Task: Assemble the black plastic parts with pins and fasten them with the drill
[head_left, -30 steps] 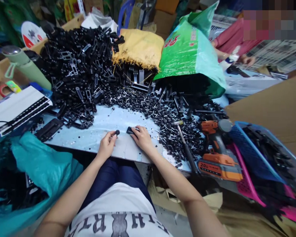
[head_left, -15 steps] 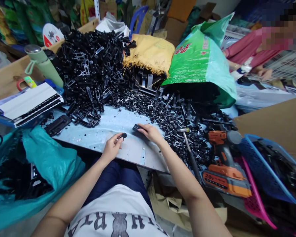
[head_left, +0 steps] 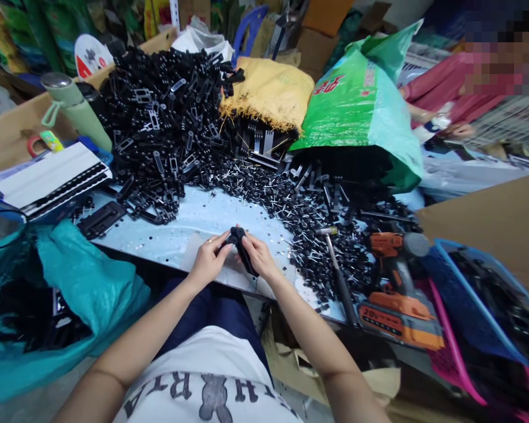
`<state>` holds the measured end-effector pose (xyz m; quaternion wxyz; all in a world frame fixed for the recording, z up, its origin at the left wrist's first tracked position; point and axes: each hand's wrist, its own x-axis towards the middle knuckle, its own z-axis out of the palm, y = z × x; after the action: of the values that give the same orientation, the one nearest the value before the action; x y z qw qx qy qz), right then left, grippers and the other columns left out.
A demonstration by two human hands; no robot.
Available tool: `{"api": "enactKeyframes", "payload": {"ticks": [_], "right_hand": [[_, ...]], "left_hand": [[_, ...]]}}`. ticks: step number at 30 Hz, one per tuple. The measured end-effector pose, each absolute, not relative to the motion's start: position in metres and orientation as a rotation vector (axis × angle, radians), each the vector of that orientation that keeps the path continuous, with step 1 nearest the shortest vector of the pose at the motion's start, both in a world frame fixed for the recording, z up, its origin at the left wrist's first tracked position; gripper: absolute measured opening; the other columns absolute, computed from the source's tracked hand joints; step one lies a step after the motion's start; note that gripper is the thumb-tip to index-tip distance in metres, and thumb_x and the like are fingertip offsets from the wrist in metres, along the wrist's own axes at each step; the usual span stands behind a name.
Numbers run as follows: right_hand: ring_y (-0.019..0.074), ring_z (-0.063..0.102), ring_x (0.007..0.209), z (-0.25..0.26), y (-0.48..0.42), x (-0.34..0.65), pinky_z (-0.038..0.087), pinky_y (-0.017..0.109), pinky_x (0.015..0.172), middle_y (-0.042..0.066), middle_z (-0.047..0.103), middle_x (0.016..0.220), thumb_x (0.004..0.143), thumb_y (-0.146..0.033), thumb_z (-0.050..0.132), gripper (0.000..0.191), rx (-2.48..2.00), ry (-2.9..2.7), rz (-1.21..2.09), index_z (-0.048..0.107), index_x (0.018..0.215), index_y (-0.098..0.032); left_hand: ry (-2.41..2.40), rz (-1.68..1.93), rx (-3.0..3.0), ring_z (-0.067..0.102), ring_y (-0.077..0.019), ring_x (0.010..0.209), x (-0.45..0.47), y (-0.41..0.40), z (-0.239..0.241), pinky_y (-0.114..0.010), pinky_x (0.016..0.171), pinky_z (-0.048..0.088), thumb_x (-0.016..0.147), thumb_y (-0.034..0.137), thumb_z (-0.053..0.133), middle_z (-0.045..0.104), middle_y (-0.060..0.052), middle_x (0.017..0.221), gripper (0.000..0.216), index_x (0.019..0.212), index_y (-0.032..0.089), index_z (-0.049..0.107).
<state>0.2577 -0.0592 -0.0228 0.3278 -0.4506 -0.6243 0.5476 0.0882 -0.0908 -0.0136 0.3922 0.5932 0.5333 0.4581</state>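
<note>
Close to the table's front edge, my two hands meet around a long black plastic part. My right hand is closed along its side, the thumb near its top. My left hand pinches a small black round-ended piece against the upper end of that part. Whether the two pieces are joined, I cannot tell, since my fingers cover much of them. Behind my hands spreads a bed of small black pieces with metal pins. A large heap of black plastic parts rises at the back left.
A hammer and an orange cordless drill lie at the right, beside a blue basket. Yellow and green sacks stand behind. A teal bag hangs at the left, near a green bottle. A co-worker sits far right.
My hands have come together, the left moving right and the right drawing back toward me. The black part in my right hand now points toward me and touches or nearly touches the left hand's piece.
</note>
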Motion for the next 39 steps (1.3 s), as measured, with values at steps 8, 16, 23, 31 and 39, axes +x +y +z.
{"api": "enactKeyframes", "payload": {"ticks": [8,16,23,31,39], "right_hand": [[0.0091,0.052,0.06,-0.008,-0.073,0.265,0.052,0.025,0.058,0.004,0.053,0.087,0.089,-0.042,0.046,0.049,-1.055,-1.924,1.032,0.043,0.135,-0.026],[0.0158,0.056,0.074,-0.016,-0.087,0.242,0.052,0.032,0.07,0.008,0.057,0.093,0.092,-0.044,0.038,0.053,-1.104,-1.886,0.775,0.036,0.139,-0.02],[0.0154,0.058,0.093,0.007,-0.01,0.289,0.046,0.026,0.082,0.005,0.061,0.105,0.092,-0.043,0.04,0.042,-1.584,-2.341,0.487,0.05,0.128,-0.024],[0.0273,0.046,0.117,0.036,0.154,0.366,0.037,0.041,0.095,0.019,0.05,0.125,0.087,-0.03,0.051,0.05,-2.301,-1.508,0.201,0.036,0.132,-0.016],[0.0206,0.058,0.09,0.044,0.169,0.386,0.045,0.031,0.078,0.019,0.062,0.1,0.082,-0.018,0.049,0.041,-2.208,-1.284,0.57,0.045,0.119,-0.001]], "left_hand": [[1.417,1.329,1.702,0.057,-0.0151,0.087,0.104,-0.104,-0.003,-0.029,0.08,0.048,0.09,0.028,0.045,0.057,-0.007,0.091,0.034,0.12,0.018,0.058],[1.367,1.476,1.712,0.059,-0.0156,0.088,0.111,-0.097,-0.009,-0.03,0.078,0.05,0.092,0.028,0.041,0.059,-0.008,0.097,0.033,0.12,0.02,0.057],[1.691,1.024,1.915,0.053,-0.0263,0.11,0.101,-0.092,-0.034,-0.046,0.089,0.047,0.085,0.016,0.044,0.052,-0.015,0.122,0.047,0.132,0.019,0.044],[1.162,0.253,2.68,0.056,-0.0209,0.098,0.114,-0.069,-0.02,-0.06,0.105,0.02,0.08,-0.001,0.039,0.064,-0.005,0.092,0.046,0.114,0.023,0.058],[1.533,0.226,2.691,0.056,-0.0186,0.084,0.096,-0.083,-0.022,-0.043,0.091,0.041,0.081,0.0,0.041,0.062,-0.006,0.088,0.046,0.122,0.017,0.052]]}}
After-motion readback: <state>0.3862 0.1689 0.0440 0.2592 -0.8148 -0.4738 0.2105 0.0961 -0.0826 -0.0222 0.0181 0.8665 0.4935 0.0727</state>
